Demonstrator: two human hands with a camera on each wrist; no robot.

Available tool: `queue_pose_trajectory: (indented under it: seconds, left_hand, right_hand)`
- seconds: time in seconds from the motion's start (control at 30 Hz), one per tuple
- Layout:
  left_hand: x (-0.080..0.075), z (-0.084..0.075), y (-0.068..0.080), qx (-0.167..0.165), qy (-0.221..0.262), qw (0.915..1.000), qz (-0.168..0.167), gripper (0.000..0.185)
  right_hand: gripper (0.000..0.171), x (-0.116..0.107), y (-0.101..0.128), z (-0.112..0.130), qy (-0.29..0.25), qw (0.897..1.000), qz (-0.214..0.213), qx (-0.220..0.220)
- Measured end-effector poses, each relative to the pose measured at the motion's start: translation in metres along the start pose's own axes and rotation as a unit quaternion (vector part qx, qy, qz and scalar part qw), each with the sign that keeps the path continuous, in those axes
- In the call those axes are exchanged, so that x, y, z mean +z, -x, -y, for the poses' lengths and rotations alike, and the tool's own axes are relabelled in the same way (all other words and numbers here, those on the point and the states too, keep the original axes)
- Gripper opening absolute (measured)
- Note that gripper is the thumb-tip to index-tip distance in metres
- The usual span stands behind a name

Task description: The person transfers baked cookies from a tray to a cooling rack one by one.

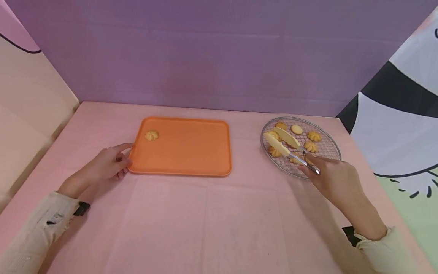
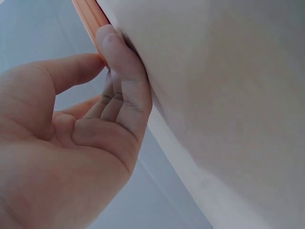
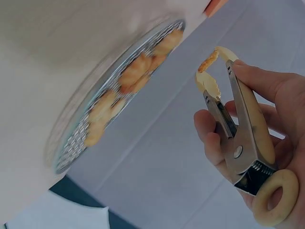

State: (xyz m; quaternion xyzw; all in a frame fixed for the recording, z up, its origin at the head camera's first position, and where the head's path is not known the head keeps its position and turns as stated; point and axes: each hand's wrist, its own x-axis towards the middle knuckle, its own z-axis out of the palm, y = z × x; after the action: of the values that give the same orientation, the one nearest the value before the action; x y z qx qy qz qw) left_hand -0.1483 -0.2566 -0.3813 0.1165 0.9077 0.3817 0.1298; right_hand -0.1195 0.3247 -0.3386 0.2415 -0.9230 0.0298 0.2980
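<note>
My left hand (image 1: 106,163) is at the left edge of an orange tray (image 1: 184,152). In the left wrist view its thumb and a bent finger pinch the tray's rim (image 2: 90,21). One swirled cookie (image 1: 151,135) lies on the tray near its upper left corner. With my right hand (image 1: 337,180) I grip metal tongs (image 3: 243,129) that have cream-coloured tips and a ring at the end. Between those tips a cookie (image 3: 208,62) is held, above the round wire rack (image 1: 333,150). Several more cookies (image 1: 313,136) lie on the rack, some partly hidden by the tongs.
A pink cloth (image 1: 205,220) covers the table, with the tray left of centre and the rack to the right. Behind the table stands a purple wall (image 1: 212,57). A printed side panel (image 1: 400,133) borders the right side, and a pale panel (image 1: 30,114) the left.
</note>
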Motion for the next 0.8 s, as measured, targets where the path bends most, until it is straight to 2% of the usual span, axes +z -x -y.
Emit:
queue_pose_trajectory:
  seconds: [0.17,0.3,0.53,0.73,0.8]
  left_hand:
    - [-0.001,0.001,-0.001,0.003,0.000,1.0000,-0.003,0.063]
    - [-0.001,0.001,-0.002,0.002,0.002,1.0000,-0.002,0.062]
    - [0.000,0.001,-0.003,-0.002,0.005,1.0000,0.001,0.063]
    - [0.000,0.001,-0.003,-0.001,0.002,1.0000,0.003,0.064]
    - [0.000,0.002,-0.004,0.000,0.003,1.0000,0.004,0.063]
  right_hand:
    - [0.043,-0.002,0.010,-0.018,0.004,1.000,0.014,0.024]
    - [0.041,-0.003,0.020,-0.033,0.010,0.999,0.017,0.041]
    - [0.041,-0.004,0.035,-0.058,0.032,0.992,0.077,0.090]
    - [0.047,-0.004,0.048,-0.078,0.045,0.992,0.063,0.102]
    - [0.049,-0.005,0.052,-0.084,0.045,0.989,0.072,0.117]
